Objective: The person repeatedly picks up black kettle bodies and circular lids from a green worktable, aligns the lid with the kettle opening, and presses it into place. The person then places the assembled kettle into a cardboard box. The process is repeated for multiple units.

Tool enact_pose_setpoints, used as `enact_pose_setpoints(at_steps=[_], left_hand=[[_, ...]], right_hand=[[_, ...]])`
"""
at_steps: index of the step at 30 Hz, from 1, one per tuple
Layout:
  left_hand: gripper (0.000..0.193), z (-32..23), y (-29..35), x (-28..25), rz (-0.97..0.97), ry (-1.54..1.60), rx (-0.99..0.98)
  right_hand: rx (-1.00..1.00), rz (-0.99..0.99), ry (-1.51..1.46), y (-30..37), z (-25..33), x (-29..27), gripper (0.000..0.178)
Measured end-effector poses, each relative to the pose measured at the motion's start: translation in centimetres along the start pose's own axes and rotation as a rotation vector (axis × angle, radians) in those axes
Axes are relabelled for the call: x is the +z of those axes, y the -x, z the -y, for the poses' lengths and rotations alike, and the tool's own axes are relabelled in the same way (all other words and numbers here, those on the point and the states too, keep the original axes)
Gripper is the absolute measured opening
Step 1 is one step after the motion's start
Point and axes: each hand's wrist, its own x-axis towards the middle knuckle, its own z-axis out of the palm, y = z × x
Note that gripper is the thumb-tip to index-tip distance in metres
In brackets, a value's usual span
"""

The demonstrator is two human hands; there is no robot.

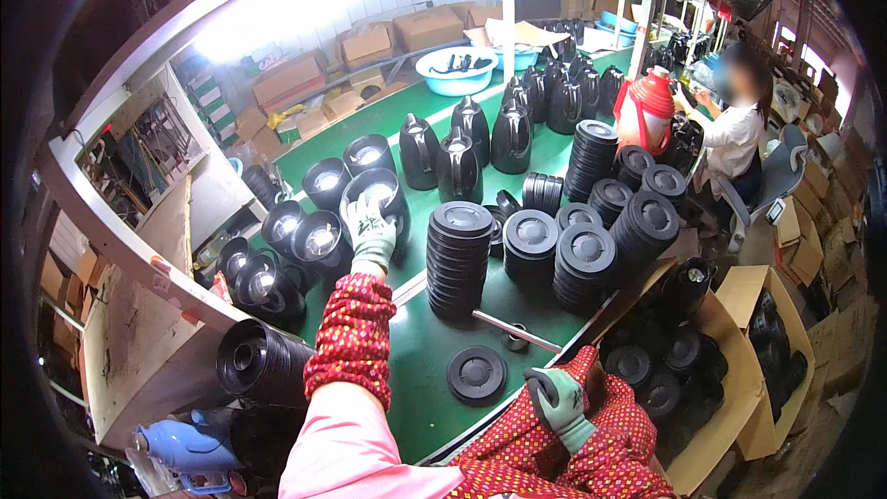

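Observation:
My left hand (371,229), in a pale glove, reaches forward to a black open-ended jug body (388,187). Its fingers lie over the near rim and look closed on it. Shiny insides show in the neighbouring black jug bodies (320,234). My right hand (561,404), also gloved, is curled in front of my body by the table edge. Something dark shows at its fingers, too unclear to name. Between the hands, a single round black lid (477,374) lies flat on the green table (420,351). Beyond it stands a tall stack of black lids (458,259).
Black jugs (459,166) stand farther back, near a light-blue basin (456,72). A metal rod (517,331) lies by the table edge. Cartons (739,397) of black parts stand at right. A red-and-white flask (644,113) is near a seated co-worker (735,134). A white frame post (157,268) runs at left.

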Motion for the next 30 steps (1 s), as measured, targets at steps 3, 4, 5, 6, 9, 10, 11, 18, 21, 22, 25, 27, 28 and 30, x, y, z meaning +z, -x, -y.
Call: enact_pose_setpoints(at_steps=[3, 4, 5, 6, 9, 10, 11, 18, 21, 22, 25, 27, 28, 30], left_hand=[[0.049, -1.8, 2.5, -6.5, -0.191, 0.086, 0.141], [0.042, -3.1, 3.9, -9.4, -0.274, 0.137, 0.182], [0.038, -3.9, 5.4, -11.8, -0.322, 0.149, 0.239], [0.037, -4.6, 7.0, -14.4, -0.326, 0.196, 0.309], [0.031, -7.1, 11.4, -20.4, -0.255, 0.279, 0.511], [0.029, -8.1, 12.9, -22.1, -0.181, 0.307, 0.574], [0.031, -8.3, 14.4, -24.0, -0.088, 0.3, 0.686], [0.047, -11.2, 21.4, -24.9, 0.237, 0.645, 1.069], [0.072, -11.6, 21.7, -23.5, 0.184, 1.034, 0.67], [0.079, -11.2, 22.1, -22.1, 0.184, 1.143, 0.486], [0.078, -8.1, 24.8, -14.2, 0.726, 1.542, -0.189], [0.084, -8.8, 27.2, -11.1, 1.107, 1.945, -0.171], [0.092, -9.9, 27.6, -11.8, 1.21, 2.014, -0.293], [0.097, -11.5, 29.3, -10.9, 1.324, 2.172, -0.73]], right_hand=[[0.138, 0.095, -0.088, -0.5, -0.2, 0.1, 0.026], [0.154, 0.103, -0.147, -1.5, 0.7, -0.3, 0.033], [0.121, 0.076, -0.203, -2.8, 1.9, -1.2, 0.04], [0.177, 0.13, -0.228, -4.6, 4.3, -2.6, 0.049], [0.146, 0.04, -0.46, -8.2, 4.4, -3.5, 0.071], [0.072, 0.04, -0.369, -9.8, 5.3, -4.0, 0.077], [0.291, 0.145, -0.667, -10.9, 8.6, -4.9, 0.078], [0.623, 0.421, -0.928, -8.2, 11.9, -8.6, 0.04], [0.67, 0.25, -1.06, -3.7, 9.3, -10.3, 0.05], [0.691, 0.191, -1.102, -2.6, 9.0, -11.3, 0.053], [0.658, 0.138, -1.265, -0.7, 7.8, -13.5, 0.057], [0.658, 0.114, -1.327, 0.3, 6.3, -14.5, 0.058], [0.726, 0.084, -1.309, 0.1, 6.1, -13.9, 0.058], [0.738, 0.21, -1.272, -1.9, 6.9, -12.5, 0.052]])
